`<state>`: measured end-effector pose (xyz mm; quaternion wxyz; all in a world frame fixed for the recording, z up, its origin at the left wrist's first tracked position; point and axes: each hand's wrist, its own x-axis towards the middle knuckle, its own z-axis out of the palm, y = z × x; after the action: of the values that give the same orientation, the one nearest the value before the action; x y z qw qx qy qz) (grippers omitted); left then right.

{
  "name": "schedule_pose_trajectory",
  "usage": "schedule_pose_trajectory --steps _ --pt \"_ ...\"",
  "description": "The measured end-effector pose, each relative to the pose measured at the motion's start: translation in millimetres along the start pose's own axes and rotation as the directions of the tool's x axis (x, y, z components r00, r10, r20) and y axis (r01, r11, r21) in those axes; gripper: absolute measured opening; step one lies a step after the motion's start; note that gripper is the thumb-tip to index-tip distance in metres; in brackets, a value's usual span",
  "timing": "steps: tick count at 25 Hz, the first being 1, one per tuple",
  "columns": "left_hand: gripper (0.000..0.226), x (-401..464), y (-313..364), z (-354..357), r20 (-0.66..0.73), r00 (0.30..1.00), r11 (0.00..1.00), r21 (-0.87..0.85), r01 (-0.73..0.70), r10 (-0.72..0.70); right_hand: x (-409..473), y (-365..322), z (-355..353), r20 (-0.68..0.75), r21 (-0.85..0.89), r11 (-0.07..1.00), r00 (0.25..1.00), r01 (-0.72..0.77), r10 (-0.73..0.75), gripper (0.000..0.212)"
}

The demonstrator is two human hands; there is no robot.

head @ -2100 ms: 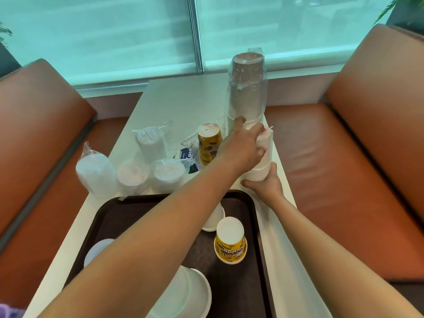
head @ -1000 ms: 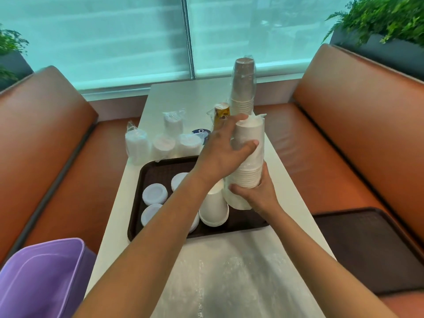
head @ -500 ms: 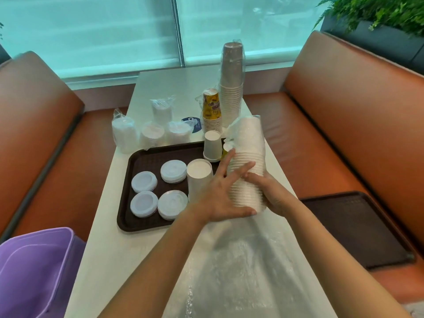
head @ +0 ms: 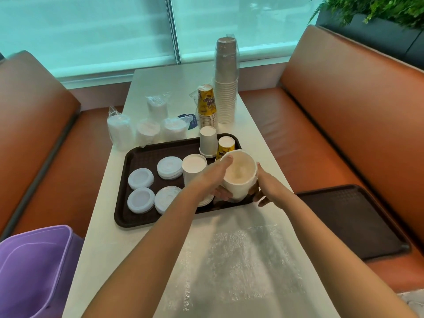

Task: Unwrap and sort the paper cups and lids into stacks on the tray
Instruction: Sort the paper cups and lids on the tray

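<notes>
A stack of white paper cups (head: 239, 177) stands upside down over the near right corner of the dark brown tray (head: 137, 216), seen from its top. My left hand (head: 214, 177) grips its left side. My right hand (head: 267, 185) holds its right side low down. On the tray lie several piles of white lids (head: 140, 181), a white cup stack (head: 194, 167), a smaller white stack (head: 208, 141) and a yellow printed cup (head: 226, 145).
Behind the tray stand wrapped lid packs (head: 146, 131), a yellow cup stack (head: 207, 106) and a tall wrapped cup stack (head: 226, 81). Clear plastic wrap (head: 238, 260) lies near me. A purple bin (head: 34, 269) is at the left, a second tray (head: 348, 219) on the right seat.
Both hands carried the white cup stack from the table's far right edge down to the tray's near right corner. The wrap that covered it is off it now.
</notes>
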<state>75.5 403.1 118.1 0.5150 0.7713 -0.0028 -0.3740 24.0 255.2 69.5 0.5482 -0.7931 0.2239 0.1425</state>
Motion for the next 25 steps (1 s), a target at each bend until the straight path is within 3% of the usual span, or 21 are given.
schedule_pose_trajectory --steps 2,3,7,9,11,12,15,16,17,20,25 --pt "0.053 7.4 6.8 -0.5 -0.001 1.000 1.000 0.008 0.025 -0.025 6.5 4.7 0.9 -0.051 0.022 0.996 0.995 0.088 -0.086 0.023" --pt "0.054 11.8 9.3 -0.3 -0.016 1.000 1.000 -0.001 0.005 -0.005 10.9 6.3 0.2 -0.067 0.018 0.991 0.989 0.135 -0.133 0.022" --pt "0.052 21.3 18.8 -2.9 -0.081 0.997 0.999 -0.034 -0.017 0.015 23.0 20.6 13.6 -0.111 0.030 0.896 0.892 0.444 -0.438 0.104" --pt "0.050 20.7 25.5 -3.2 -0.094 0.995 1.000 0.015 -0.014 0.015 31.8 24.3 27.9 -0.196 0.129 0.834 0.838 0.537 -0.509 0.118" --pt "0.047 19.5 24.9 -5.4 -0.231 0.958 0.964 0.242 -0.113 0.171 42.0 22.6 35.1 -0.312 0.163 0.813 0.811 0.559 -0.495 0.117" --pt "0.048 18.1 18.5 -8.1 -0.353 0.883 0.918 0.353 -0.181 0.310 46.2 20.4 35.8 -0.360 0.153 0.811 0.796 0.564 -0.486 0.111" --pt "0.061 12.4 -22.6 -19.3 -0.648 0.496 0.816 0.479 -0.325 0.578 53.6 15.5 36.1 -0.414 0.112 0.815 0.772 0.569 -0.482 0.090" --pt "0.071 15.6 -40.1 -22.3 -0.657 0.447 0.795 0.493 -0.355 0.607 56.4 15.6 36.0 -0.416 0.110 0.827 0.781 0.551 -0.466 0.088" --pt "0.080 21.9 -57.1 -24.3 -0.624 0.468 0.780 0.525 -0.342 0.625 58.8 15.7 36.0 -0.416 0.112 0.837 0.790 0.535 -0.450 0.088" --pt "0.080 44.7 -79.9 -28.6 -0.462 0.657 0.749 0.616 -0.245 0.595 64.9 18.5 36.3 -0.420 0.097 0.861 0.805 0.500 -0.420 0.092" --pt "0.063 70.9 -57.9 -38.8 -0.442 0.692 0.768 0.585 -0.260 0.571 73.1 36.4 47.3 -0.331 0.084 0.865 0.833 0.494 -0.443 0.117"
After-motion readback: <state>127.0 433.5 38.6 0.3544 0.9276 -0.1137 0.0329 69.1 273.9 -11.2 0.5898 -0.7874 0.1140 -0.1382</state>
